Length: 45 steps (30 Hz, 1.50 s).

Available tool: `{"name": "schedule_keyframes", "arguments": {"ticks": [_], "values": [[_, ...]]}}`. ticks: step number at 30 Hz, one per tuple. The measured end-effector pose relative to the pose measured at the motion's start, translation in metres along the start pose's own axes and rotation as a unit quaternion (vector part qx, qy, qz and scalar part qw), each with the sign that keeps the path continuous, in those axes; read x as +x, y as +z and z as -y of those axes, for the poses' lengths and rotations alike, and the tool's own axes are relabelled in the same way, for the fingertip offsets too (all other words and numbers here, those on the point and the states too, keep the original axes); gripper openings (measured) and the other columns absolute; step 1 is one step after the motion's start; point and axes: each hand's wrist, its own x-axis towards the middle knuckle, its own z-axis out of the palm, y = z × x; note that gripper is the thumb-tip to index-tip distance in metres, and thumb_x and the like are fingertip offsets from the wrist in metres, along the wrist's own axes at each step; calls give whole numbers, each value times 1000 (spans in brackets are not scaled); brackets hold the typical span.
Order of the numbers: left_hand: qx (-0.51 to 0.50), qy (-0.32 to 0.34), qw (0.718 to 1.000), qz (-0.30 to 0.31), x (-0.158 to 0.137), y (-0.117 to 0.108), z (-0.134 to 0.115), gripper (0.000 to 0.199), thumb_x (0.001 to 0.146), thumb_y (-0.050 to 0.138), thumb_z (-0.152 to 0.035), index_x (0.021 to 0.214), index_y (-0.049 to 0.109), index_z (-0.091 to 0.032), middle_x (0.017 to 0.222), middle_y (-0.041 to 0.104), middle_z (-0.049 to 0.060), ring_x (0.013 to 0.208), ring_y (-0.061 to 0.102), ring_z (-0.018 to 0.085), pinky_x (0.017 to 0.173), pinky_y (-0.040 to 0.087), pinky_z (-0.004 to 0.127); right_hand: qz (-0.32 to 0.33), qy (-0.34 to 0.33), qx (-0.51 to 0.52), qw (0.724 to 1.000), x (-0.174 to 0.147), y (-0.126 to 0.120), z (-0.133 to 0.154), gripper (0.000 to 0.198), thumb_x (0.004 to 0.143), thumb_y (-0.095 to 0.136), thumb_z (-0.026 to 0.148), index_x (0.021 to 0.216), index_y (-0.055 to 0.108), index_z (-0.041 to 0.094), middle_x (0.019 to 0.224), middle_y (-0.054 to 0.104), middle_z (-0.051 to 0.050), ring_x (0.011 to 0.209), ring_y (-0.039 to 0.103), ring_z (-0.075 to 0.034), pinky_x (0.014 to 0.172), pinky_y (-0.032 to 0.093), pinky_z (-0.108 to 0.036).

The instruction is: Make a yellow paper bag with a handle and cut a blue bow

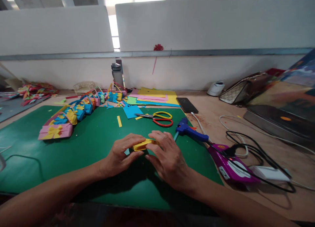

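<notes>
Between my two hands is a small folded yellow paper box (142,145), held above the green cutting mat (98,161). My left hand (123,151) pinches its left end between thumb and fingers. At its right end, the fingers of my right hand (166,154) are curled round the paper and partly hide it. Beyond the hands lie scissors (159,118) with one yellow and one red handle, their blades over a blue paper square (132,111). A blue hot glue gun (189,130) rests right of my right hand.
A row of finished-looking paper baskets (56,131) stands at left. Coloured paper sheets (157,97), a bottle (117,75) and a phone (187,105) sit at the back. To the right are a purple power box (231,166), black cables (261,161) and a handbag (243,85).
</notes>
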Motion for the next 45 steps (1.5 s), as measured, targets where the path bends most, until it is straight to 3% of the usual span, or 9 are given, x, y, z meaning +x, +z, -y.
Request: {"name": "schedule_keyframes", "arguments": {"ticks": [17,25,45], "values": [[-2,41,999,17,0,-1,1,37,87,54,-24,123,52,-17,111,63,14,104,59,22,86,50,38,2,-6,13,1000,0,3,-4,19,87,42,9,92,60,14,110,62,-17,109,55,-25,93,42,-46],[-6,52,997,53,-2,-2,4,43,86,55,-23,129,47,-18,117,59,15,110,56,23,92,47,41,12,-13,20,1000,0,3,-6,20,87,42,8,91,61,13,106,64,-16,106,56,-25,93,40,-46],[25,89,994,52,0,1,3,49,85,52,-12,132,41,-20,118,58,14,108,56,21,88,49,38,11,-26,27,999,-1,4,-6,21,86,41,6,90,60,14,102,66,-14,102,58,-25,93,38,-45]]}}
